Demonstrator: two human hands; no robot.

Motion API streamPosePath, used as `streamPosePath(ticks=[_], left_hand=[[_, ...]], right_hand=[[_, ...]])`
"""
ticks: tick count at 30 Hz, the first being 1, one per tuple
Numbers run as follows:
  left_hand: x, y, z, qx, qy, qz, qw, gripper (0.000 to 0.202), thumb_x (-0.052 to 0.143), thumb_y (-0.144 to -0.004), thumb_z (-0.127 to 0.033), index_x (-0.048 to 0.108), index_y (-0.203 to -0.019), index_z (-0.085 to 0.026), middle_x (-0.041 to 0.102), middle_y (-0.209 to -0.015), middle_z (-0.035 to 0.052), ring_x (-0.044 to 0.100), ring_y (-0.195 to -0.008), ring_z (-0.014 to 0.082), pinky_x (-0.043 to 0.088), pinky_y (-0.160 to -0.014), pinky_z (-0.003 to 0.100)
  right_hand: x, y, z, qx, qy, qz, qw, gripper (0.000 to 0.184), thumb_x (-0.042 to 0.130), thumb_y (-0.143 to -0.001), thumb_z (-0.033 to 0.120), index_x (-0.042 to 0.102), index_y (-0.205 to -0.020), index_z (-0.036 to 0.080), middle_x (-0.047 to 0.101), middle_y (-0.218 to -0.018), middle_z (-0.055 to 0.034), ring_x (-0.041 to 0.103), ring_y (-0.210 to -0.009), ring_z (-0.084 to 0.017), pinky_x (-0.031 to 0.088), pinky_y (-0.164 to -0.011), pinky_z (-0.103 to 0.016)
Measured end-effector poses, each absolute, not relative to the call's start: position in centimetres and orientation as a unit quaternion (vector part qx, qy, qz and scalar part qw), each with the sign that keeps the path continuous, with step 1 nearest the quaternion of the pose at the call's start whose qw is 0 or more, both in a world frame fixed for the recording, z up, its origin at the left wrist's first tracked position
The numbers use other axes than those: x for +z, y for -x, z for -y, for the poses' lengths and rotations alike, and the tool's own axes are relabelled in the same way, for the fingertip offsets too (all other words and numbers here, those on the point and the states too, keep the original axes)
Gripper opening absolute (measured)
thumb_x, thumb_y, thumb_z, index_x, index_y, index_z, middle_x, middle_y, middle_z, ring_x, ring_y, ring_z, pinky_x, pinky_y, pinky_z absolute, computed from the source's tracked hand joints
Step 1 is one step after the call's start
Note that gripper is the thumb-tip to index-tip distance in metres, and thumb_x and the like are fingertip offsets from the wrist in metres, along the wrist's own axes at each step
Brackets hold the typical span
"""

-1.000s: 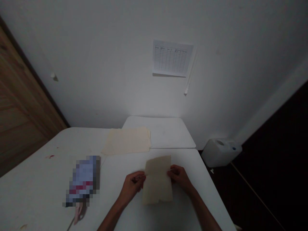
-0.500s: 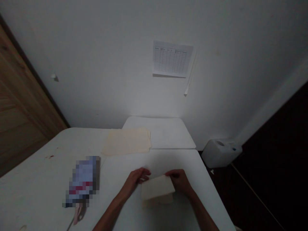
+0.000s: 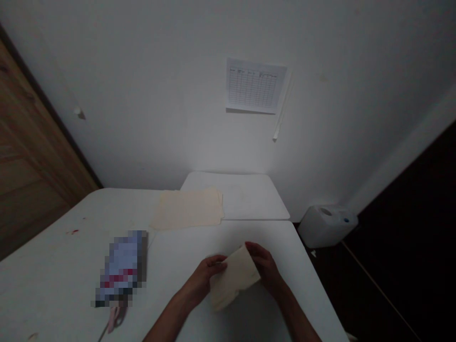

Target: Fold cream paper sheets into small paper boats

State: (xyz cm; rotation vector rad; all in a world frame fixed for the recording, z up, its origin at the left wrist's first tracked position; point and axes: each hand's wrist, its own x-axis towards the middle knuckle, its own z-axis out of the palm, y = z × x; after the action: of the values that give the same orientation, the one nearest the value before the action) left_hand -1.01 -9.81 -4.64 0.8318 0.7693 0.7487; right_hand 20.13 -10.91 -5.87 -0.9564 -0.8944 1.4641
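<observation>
A cream folded sheet (image 3: pixel 235 275), cloth or paper I cannot tell, is held between my two hands above the white table. My left hand (image 3: pixel 208 274) pinches its upper left side, thumb on the near face and fingers partly hidden. Around its upper right corner and right edge my right hand (image 3: pixel 265 266) is closed, several fingertips hidden behind it. The sheet tilts upward to the right, and its lower edge looks uneven. Farther back, flat cream sheets (image 3: pixel 188 209) of similar colour lie in a small overlapping pile.
On the left of the white table (image 3: pixel 53 275) lies a pixelated blue item (image 3: pixel 123 263) with a pinkish loop. A smaller white tabletop (image 3: pixel 242 194) adjoins behind, against the wall. A printed chart (image 3: pixel 254 86) hangs there. A white plastic canister (image 3: pixel 327 225) stands at the right.
The folded sheet has been lifted and tilted, its right side higher. My left hand has moved right and now grips it. My right hand has risen slightly with the corner.
</observation>
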Motion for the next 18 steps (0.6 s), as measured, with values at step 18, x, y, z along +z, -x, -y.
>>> streamPosePath(ticks=[18], left_hand=[[-3.5,0.9,10.4,0.372,-0.548,-0.474,0.580,0.033,0.067,-0.073,-0.048,0.069,-0.074,-0.015,0.069,-0.073,0.0059,0.060,-0.066,0.0185,0.043,-0.057,0.025]], right_hand=[[-6.1,-19.9,10.5,0.601,0.420,0.422,0.533,0.063,0.080,-0.065,0.050,0.056,-0.117,0.023,0.070,-0.090,-0.0044,0.066,-0.083,-0.023,0.051,-0.076,-0.037]])
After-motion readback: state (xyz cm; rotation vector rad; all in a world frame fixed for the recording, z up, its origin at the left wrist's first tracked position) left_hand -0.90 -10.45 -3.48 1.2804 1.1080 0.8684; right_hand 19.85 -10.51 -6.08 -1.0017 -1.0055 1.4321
